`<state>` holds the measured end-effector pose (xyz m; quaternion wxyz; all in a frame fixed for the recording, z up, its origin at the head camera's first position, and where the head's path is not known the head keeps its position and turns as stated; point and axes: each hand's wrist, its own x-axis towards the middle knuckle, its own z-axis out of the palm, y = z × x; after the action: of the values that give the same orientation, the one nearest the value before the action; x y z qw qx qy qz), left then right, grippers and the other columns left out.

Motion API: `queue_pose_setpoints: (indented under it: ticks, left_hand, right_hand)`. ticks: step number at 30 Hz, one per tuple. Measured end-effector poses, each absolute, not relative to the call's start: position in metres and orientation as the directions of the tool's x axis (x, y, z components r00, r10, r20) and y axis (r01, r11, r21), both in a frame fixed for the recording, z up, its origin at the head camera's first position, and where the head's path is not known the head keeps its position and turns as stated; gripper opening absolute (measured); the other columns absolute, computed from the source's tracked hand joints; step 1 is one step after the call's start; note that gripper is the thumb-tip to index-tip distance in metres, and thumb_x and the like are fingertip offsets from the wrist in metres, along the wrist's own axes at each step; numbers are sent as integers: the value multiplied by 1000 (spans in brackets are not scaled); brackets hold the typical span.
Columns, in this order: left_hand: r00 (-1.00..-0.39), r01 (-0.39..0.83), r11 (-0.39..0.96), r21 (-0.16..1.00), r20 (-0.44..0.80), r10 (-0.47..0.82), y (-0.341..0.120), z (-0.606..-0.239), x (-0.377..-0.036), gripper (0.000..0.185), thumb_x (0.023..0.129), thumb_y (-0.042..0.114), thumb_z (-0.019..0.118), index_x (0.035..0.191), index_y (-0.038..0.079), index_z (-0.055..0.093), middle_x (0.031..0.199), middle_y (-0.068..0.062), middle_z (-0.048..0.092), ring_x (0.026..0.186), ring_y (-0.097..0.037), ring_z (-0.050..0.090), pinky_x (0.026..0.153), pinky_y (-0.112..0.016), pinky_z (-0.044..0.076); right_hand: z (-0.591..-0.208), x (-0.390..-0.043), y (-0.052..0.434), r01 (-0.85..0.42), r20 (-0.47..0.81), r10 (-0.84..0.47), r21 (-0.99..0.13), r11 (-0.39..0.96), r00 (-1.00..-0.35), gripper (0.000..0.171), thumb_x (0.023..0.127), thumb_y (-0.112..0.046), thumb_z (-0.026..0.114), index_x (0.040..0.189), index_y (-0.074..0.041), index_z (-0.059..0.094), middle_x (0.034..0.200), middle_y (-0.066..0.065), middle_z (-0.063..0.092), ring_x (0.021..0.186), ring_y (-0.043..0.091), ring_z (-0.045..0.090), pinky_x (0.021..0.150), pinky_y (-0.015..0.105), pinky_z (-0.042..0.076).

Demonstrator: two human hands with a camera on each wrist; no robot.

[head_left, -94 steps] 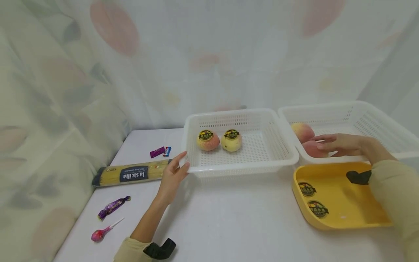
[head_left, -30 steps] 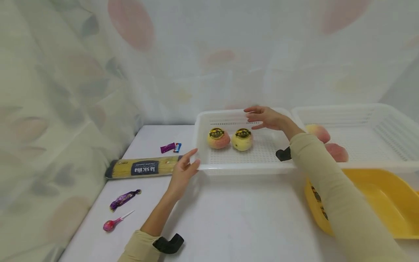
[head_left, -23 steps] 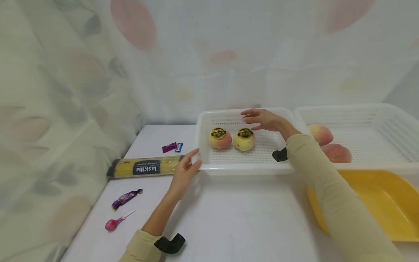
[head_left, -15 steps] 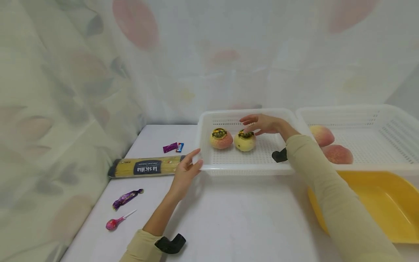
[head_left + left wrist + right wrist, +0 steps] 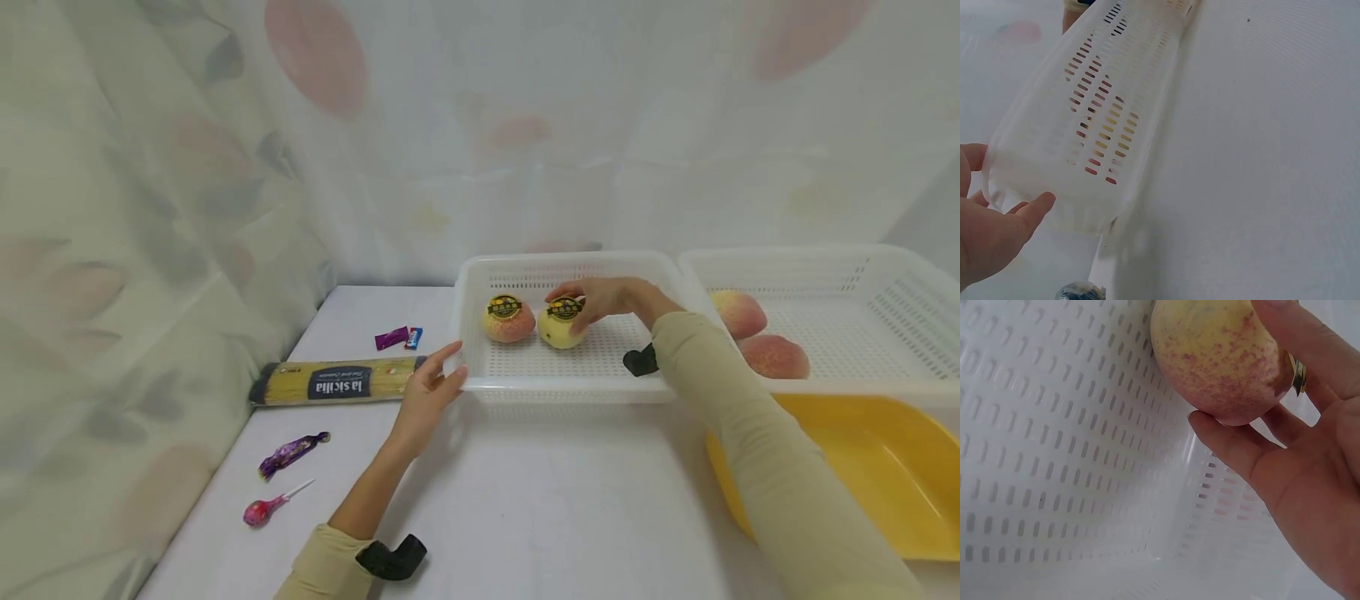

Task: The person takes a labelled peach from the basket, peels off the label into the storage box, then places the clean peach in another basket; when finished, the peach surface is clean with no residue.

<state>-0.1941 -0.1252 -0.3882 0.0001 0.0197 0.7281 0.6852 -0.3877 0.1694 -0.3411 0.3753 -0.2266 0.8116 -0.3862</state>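
Note:
My left hand (image 5: 422, 407) holds the near left corner of a white plastic basket (image 5: 558, 385); in the left wrist view thumb and fingers (image 5: 1034, 212) lie on both sides of its rim. Inside that basket sit two peaches with black-and-gold stickers. My right hand (image 5: 609, 298) reaches in from the right and grips the pale yellow peach (image 5: 557, 336), fingers at its far side and thumb at its near right. Seen from the right wrist, this peach (image 5: 1222, 362) has pink speckles and lies between thumb and fingers. The redder peach (image 5: 510, 328) rests just left of it, untouched.
A second white basket (image 5: 892, 385) with two peaches (image 5: 776, 357) adjoins on the right. Before it stands a yellow tray (image 5: 862, 467), partly behind my right sleeve. Leftward lie a pasta pack (image 5: 337, 381), wrapped candies (image 5: 292, 454) and a lollipop (image 5: 258, 512).
My right hand has left a peach in the right basket, crossed to the left basket, and lowered onto the yellow peach, gripping it. The left hand stays on the basket corner.

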Motion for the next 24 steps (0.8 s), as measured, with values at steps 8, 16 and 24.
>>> queue_pose_setpoints:
  ticks: [8,16,24]
  left_hand:
    - [-999,28,52,998,26,35,-124,-390,-198,49,97,20,58,143,14,44,148,-10,36,120,-37,50,95,-38,47]
    - [-999,32,39,999,30,43,-123,-390,-199,48,97,18,58,143,12,44,148,-11,36,119,-38,50,96,-38,47]
    - [-998,40,35,999,39,53,-125,-388,-199,48,97,16,57,143,12,43,148,-10,35,119,-40,49,97,-37,46]
  right_hand:
    - [-339,-384,168,-137,-392,-633,-771,622,-667,76,78,3,76,143,-6,37,144,20,29,126,33,36,94,39,47]
    - [-335,-383,175,-233,-277,-620,-755,613,-734,72,77,-5,79,139,-5,43,140,20,36,122,32,41,91,36,48]
    - [-296,-365,176,-346,-124,-666,-776,527,-736,70,75,-5,81,136,-5,47,134,18,43,118,32,42,100,43,39]
